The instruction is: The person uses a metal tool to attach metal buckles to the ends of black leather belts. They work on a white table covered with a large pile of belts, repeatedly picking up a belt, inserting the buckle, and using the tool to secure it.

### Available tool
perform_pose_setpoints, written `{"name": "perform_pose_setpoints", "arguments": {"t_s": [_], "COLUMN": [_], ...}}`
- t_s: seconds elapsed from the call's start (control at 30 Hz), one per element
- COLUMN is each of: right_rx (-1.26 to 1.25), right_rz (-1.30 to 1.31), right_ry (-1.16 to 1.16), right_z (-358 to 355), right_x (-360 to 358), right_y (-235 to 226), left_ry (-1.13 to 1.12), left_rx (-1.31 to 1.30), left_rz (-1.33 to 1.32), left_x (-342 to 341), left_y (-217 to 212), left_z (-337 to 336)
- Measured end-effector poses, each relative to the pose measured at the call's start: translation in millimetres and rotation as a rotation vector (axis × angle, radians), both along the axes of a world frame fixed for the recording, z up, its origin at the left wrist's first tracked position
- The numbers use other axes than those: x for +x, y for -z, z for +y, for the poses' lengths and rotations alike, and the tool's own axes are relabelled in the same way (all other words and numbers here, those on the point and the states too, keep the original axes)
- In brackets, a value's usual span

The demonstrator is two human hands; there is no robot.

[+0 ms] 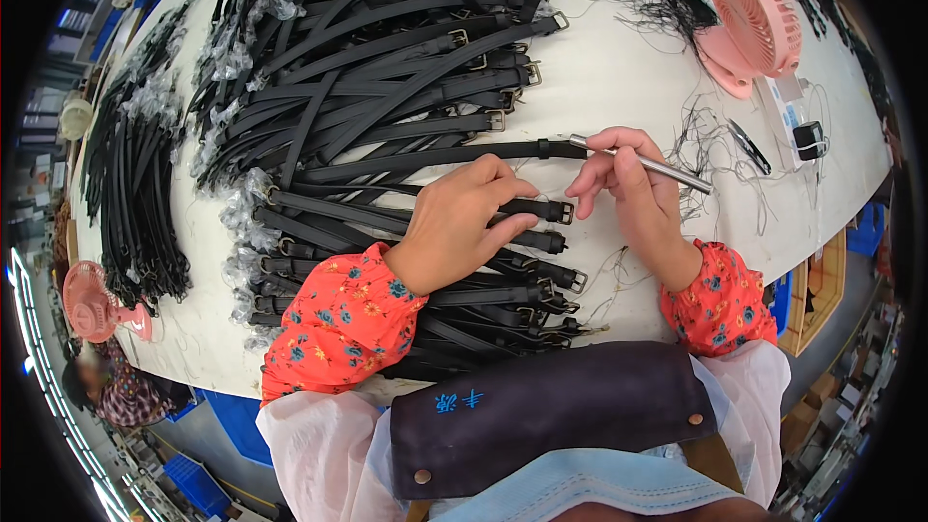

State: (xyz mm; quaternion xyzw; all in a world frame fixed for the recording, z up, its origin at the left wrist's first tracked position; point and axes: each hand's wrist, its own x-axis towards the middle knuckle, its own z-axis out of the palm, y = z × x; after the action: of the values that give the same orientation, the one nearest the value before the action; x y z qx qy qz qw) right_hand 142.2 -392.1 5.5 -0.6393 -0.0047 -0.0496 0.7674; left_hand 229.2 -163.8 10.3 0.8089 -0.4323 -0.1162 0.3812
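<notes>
Right hand (640, 195) holds a rod (677, 176) — slim, shiny metal.

The person's bare left hand (459, 222), in a red floral sleeve (340, 324), lies over a pile of black flat straps with metal buckles (387, 97), fingers curled and thumb extended (whether it grips one is hard to tell). The bare right hand (640, 195) pinches a slim silver metal rod (677, 176), whose left end lies beside the tip of one strap. Clear plastic wrapping (242, 213) bunches at the straps' left ends. Farther left on the white tabletop (619, 87) lies another black strap bundle (140, 193), near a small pink plastic fan (89, 300). At upper right, a larger pink plastic fan (754, 17) stands near loose dark threads (698, 140) and a black slender pointed tool (750, 147).
</notes>
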Motion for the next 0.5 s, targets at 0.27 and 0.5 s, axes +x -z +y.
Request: {"name": "perform_pose_setpoints", "arguments": {"t_s": [0.27, 0.5], "right_rx": [0.052, -0.076], "right_rz": [0.049, 0.24], "right_ry": [-0.041, -0.261], "right_z": [-3.0, -2.1], "right_x": [-0.1, -2.4], "right_y": [-2.0, -14.3], "left_ry": [-0.039, -0.029], "left_rx": [-0.003, 0.003], "left_rz": [0.057, 0.095], "left_x": [0.4, 2.7], "left_y": [3.7, -4.9], "left_z": [-4.7, -0.2]}}
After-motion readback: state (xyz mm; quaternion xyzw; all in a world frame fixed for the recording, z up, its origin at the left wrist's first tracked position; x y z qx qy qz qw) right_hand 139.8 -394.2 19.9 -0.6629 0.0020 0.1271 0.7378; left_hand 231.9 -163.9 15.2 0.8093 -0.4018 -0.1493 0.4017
